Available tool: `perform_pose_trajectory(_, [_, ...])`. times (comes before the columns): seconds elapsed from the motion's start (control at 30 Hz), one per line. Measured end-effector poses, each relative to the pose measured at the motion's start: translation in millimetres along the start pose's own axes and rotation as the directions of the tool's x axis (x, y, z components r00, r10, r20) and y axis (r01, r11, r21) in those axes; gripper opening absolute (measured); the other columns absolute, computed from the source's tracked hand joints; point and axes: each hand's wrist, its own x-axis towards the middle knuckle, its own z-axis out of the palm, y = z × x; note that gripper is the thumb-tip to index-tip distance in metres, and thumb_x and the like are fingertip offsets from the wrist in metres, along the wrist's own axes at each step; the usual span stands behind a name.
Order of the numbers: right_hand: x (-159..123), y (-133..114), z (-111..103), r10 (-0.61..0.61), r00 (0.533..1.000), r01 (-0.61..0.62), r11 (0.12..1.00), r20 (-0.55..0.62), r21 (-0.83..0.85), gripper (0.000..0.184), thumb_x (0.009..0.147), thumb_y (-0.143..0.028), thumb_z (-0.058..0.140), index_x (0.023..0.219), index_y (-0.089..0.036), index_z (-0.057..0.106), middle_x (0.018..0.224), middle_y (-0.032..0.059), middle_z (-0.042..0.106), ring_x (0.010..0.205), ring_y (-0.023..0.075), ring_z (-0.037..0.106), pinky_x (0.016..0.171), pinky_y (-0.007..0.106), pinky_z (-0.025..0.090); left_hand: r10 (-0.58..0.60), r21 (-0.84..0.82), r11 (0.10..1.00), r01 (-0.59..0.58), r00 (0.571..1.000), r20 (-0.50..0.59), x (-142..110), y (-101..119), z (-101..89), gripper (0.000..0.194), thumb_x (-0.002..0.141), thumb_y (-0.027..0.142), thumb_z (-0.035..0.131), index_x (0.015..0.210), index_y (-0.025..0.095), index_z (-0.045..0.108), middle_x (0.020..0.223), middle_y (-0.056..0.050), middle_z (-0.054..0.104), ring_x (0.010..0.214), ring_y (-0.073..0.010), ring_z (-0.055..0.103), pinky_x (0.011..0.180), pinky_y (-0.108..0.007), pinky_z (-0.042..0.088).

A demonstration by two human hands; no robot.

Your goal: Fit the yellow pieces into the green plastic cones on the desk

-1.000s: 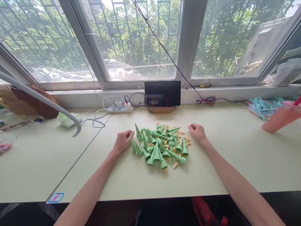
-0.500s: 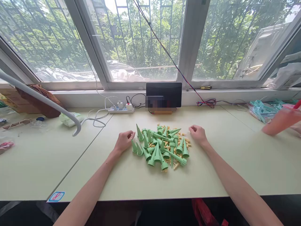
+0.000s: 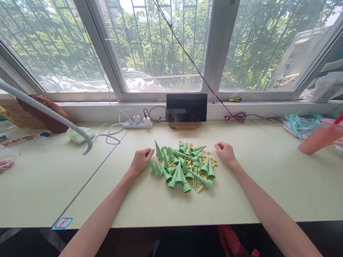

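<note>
A heap of green plastic cone-shaped spikes (image 3: pixel 179 175) lies in the middle of the table, some upright on their wide ends, others on their sides. Small tan plastic nozzle-like pieces (image 3: pixel 200 188) are mixed in among and under them. My left hand (image 3: pixel 141 159) rests on the table just left of the heap, its fingers loosely curled with nothing visible in them. To the right of the heap lies my right hand (image 3: pixel 225 152), also curled and apart from the pieces. Neither hand seems to hold anything, though the inside of the right one is partly hidden.
A dark tablet (image 3: pixel 187 107) stands behind the heap against the window ledge. Left of it is a power strip (image 3: pixel 138 124) with plugs and cables. A white curved bar (image 3: pixel 53 111) crosses the left side. A red drink cup (image 3: pixel 314 137) and teal plastic items (image 3: pixel 294 123) are at right.
</note>
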Motion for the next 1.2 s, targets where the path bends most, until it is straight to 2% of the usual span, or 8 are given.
perform_pose_trajectory(0.3, [-1, 0, 0, -0.002, 1.0, 0.002, 1.0, 0.001, 0.016, 0.037, 0.08, -0.048, 0.05, 0.063, -0.019, 0.063, 0.057, 0.0021, 0.058, 0.056, 0.0168, 0.049, 0.059, 0.029, 0.038, -0.016, -0.021, 1.0, 0.016, 1.0, 0.01, -1, -2, -1.7, 0.04, 0.09, 0.044, 0.048, 0.065, 0.016, 0.063, 0.049, 0.001, 0.051, 0.049, -0.0121, 0.043, 0.055, -0.026, 0.036])
perform_pose_trajectory(0.43, [0, -1, 0, -0.005, 1.0, 0.005, 1.0, 0.001, 0.026, 0.042, 0.082, -0.053, 0.049, 0.063, -0.019, 0.063, 0.053, 0.0011, 0.055, 0.054, 0.0168, 0.047, 0.057, 0.029, 0.037, -0.022, -0.034, 0.999, 0.022, 1.0, 0.008, 1, 1, -2.3, 0.031, 0.089, 0.039, 0.047, 0.087, 0.017, 0.067, 0.053, 0.002, 0.054, 0.05, -0.0132, 0.047, 0.057, -0.027, 0.041])
perform_pose_trajectory(0.5, [0, -1, 1, -0.005, 1.0, 0.005, 0.999, -0.002, 0.033, 0.045, 0.083, -0.056, 0.048, 0.063, -0.019, 0.063, 0.05, 0.0006, 0.053, 0.053, 0.0169, 0.047, 0.057, 0.029, 0.037, -0.047, -0.037, 0.998, 0.047, 0.999, 0.002, 3, 2, -7.7, 0.031, 0.089, 0.038, 0.046, 0.101, 0.017, 0.066, 0.058, 0.002, 0.058, 0.051, -0.0139, 0.051, 0.058, -0.027, 0.043])
perform_pose_trajectory(0.63, [0, -5, 4, -0.001, 1.0, 0.001, 0.998, -0.006, 0.061, 0.048, 0.085, -0.059, 0.047, 0.063, -0.019, 0.064, 0.049, 0.0006, 0.052, 0.051, 0.0168, 0.048, 0.057, 0.03, 0.038, -0.191, -0.016, 0.981, 0.192, 0.978, 0.079, -5, 3, -33.7, 0.032, 0.083, 0.044, 0.052, 0.098, 0.018, 0.066, 0.075, -0.004, 0.068, 0.053, -0.0153, 0.062, 0.055, -0.026, 0.048])
perform_pose_trajectory(0.73, [0, -8, 6, 0.0, 1.0, 0.0, 0.996, -0.001, 0.09, 0.048, 0.086, -0.058, 0.046, 0.063, -0.019, 0.063, 0.052, 0.0017, 0.057, 0.051, 0.0162, 0.05, 0.058, 0.029, 0.04, -0.385, -0.016, 0.92, 0.392, 0.91, 0.156, -32, 9, -58.4, 0.048, 0.08, 0.05, 0.057, 0.116, 0.018, 0.058, 0.092, -0.009, 0.069, 0.059, -0.0183, 0.066, 0.049, -0.027, 0.05])
perform_pose_trajectory(0.83, [1, -9, 8, 0.008, 1.0, -0.008, 0.992, 0.006, 0.123, 0.048, 0.087, -0.059, 0.046, 0.065, -0.019, 0.063, 0.055, 0.0025, 0.06, 0.049, 0.0159, 0.052, 0.057, 0.028, 0.042, -0.42, -0.095, 0.882, 0.462, 0.86, 0.292, -66, 26, -70.5, 0.089, 0.075, 0.053, 0.068, 0.148, 0.021, 0.028, 0.118, -0.017, 0.063, 0.073, -0.0219, 0.07, 0.053, -0.029, 0.055])
perform_pose_trajectory(0.97, [1, -9, 9, 0.023, 1.0, -0.023, 0.986, 0.001, 0.168, 0.049, 0.088, -0.062, 0.045, 0.073, -0.019, 0.063, 0.063, 0.0044, 0.067, 0.048, 0.016, 0.057, 0.057, 0.028, 0.046, -0.461, -0.143, 0.846, 0.514, 0.839, 0.288, -88, 54, -55.2, 0.102, 0.073, 0.058, 0.07, 0.152, 0.024, 0.015, 0.135, -0.023, 0.048, 0.079, -0.0231, 0.069, 0.053, -0.031, 0.057])
perform_pose_trajectory(1.2, [-2, -12, 11, -0.017, 1.0, 0.011, 0.978, 0.026, 0.207, 0.04, 0.086, -0.056, 0.053, 0.08, -0.019, 0.067, 0.072, 0.0062, 0.073, 0.067, 0.0209, 0.069, 0.071, 0.032, 0.053, -0.44, -0.094, 0.882, 0.461, 0.88, 0.181, -67, 67, -16.8, 0.093, 0.071, 0.064, 0.067, 0.14, 0.018, 0.027, 0.126, -0.021, 0.052, 0.069, -0.0208, 0.067, 0.052, -0.033, 0.055])
